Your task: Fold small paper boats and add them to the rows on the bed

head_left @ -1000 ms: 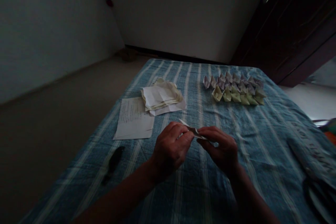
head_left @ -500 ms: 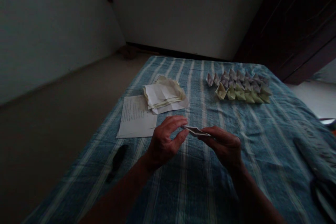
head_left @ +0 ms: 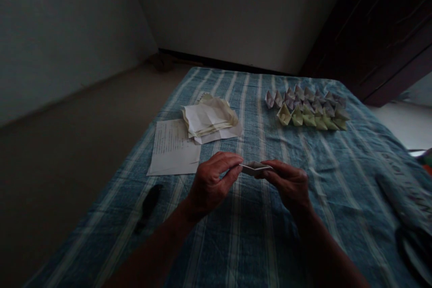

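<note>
A small folded piece of white paper (head_left: 254, 168) is stretched between my two hands above the cloth, its middle slightly parted into a pocket. My left hand (head_left: 216, 179) pinches its left corner between thumb and fingers. Its right corner sits in the closed fingers of my right hand (head_left: 286, 181). Beyond my hands on the left lies a stack of creased paper sheets (head_left: 211, 117), partly over a printed sheet (head_left: 172, 148). Several folded paper boats (head_left: 308, 108), whitish behind and yellow-green in front, stand in rows at the far right.
A blue striped cloth (head_left: 209, 252) covers the table. Scissors (head_left: 405, 220) rest near the right edge, and a small dark object (head_left: 148, 204) lies left of my left forearm. Walls stand to the left and behind, with a dark door (head_left: 374, 31) at the right.
My left fingers have closed on the left corner of the folded paper. The paper now sits more level, and its middle has parted a little.
</note>
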Demonstrator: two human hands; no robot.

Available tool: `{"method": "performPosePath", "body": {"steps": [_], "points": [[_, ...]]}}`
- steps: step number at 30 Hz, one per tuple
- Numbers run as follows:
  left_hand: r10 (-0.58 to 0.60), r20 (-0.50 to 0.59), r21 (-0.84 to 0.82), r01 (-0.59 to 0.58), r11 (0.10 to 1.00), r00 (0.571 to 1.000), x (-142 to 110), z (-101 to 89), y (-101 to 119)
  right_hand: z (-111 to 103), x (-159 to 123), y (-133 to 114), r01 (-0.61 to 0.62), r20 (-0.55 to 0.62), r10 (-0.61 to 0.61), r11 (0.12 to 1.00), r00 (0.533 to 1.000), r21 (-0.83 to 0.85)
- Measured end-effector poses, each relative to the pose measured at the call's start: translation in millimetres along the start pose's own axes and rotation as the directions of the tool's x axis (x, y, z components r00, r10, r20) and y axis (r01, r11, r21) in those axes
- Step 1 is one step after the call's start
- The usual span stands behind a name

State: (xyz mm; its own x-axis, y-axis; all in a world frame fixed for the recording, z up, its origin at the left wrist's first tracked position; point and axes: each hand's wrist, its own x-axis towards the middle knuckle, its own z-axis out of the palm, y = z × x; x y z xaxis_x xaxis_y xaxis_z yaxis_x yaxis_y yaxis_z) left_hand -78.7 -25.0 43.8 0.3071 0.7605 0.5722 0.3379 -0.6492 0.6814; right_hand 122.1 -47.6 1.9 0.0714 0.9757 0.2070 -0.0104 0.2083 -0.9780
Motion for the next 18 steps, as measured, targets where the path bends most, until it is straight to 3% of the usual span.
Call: {"method": "performPosePath", "body": {"steps": [18], "points": [[0.017, 0.085, 0.004, -0.017, 1.0, 0.996, 2.3, -4.1, 1.4, -0.1, 3.6, -1.8, 0.017, -0.009, -0.017, 1.0, 1.0, -0.026]]}}
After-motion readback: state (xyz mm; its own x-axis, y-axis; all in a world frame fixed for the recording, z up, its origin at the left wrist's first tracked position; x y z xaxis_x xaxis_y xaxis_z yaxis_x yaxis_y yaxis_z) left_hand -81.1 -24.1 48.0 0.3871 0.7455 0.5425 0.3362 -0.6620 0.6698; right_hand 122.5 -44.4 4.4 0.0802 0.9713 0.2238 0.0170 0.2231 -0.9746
